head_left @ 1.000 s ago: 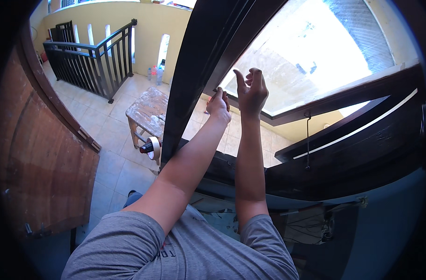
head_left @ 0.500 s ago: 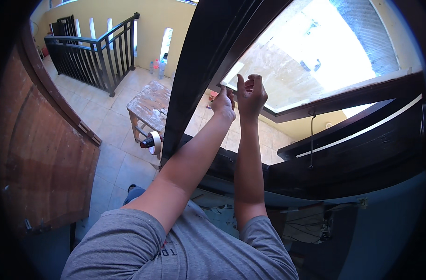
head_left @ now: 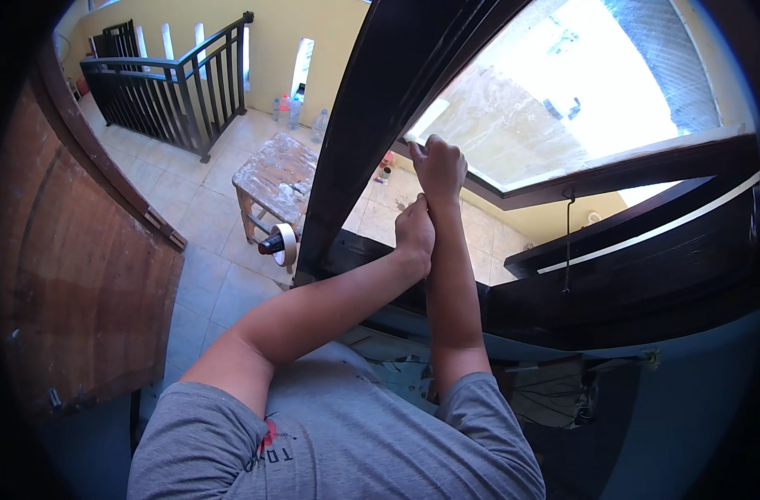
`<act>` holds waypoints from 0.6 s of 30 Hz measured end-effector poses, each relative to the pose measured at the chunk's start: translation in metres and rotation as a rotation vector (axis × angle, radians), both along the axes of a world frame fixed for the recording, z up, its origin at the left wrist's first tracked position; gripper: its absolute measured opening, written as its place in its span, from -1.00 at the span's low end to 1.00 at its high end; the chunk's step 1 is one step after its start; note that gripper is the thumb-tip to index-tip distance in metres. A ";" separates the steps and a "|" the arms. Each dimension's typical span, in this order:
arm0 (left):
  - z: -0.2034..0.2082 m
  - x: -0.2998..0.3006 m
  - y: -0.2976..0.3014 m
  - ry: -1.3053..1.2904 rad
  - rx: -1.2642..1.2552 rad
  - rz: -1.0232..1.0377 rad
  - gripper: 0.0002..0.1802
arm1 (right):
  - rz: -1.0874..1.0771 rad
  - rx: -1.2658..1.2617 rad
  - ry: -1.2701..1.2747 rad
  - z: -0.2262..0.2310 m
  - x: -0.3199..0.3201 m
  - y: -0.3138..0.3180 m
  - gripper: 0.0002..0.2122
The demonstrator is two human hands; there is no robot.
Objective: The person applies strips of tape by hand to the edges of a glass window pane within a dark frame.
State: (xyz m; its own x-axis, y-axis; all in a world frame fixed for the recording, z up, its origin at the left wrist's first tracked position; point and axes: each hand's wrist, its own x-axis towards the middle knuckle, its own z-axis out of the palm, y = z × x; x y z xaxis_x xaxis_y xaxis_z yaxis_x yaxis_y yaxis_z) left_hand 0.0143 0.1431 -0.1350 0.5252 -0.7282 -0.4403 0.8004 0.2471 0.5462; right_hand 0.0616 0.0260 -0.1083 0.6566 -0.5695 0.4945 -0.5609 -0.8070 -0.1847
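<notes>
My right hand (head_left: 441, 171) is up at the lower left corner of the tilted window pane (head_left: 521, 125). Its fingers are curled and pressed together at the dark window frame (head_left: 621, 162), where a pale strip runs along the glass edge. Anything between the fingertips is too small to make out. Lower down, my left hand (head_left: 415, 225) is closed beside my right wrist, overlapping it in view. Its far fingers are partly hidden, and what it may hold does not show.
A dark upright post (head_left: 359, 125) stands left of my hands. A tape roll (head_left: 286, 245) rests around a dark object beside it. Beyond are a paint-stained stool (head_left: 271, 171), a black railing (head_left: 159, 92) and plastic bottles (head_left: 295, 112). A hooked metal rod (head_left: 568, 242) hangs below the window frame.
My left hand has come down from the pane's corner to beside my right wrist. My right hand has moved slightly left to the corner, its fingers curling over. The view has shifted slightly.
</notes>
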 end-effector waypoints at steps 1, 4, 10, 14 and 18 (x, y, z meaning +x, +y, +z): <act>-0.001 -0.001 0.013 -0.030 -0.006 -0.016 -0.46 | 0.012 -0.040 0.041 0.000 0.007 0.003 -0.66; -0.001 -0.007 0.053 -0.085 -0.044 -0.087 -0.42 | 0.020 -0.075 0.041 -0.006 0.011 0.004 -0.65; 0.002 -0.007 0.138 -0.080 -0.064 -0.316 -0.52 | 0.038 -0.104 0.049 -0.012 0.017 0.001 -0.66; -0.026 0.002 0.183 -0.141 -0.139 -0.362 -0.53 | 0.047 -0.122 0.029 -0.023 0.021 -0.006 -0.67; -0.042 0.017 0.227 -0.179 -0.141 -0.267 -0.54 | 0.077 -0.175 -0.021 -0.031 0.020 -0.012 -0.68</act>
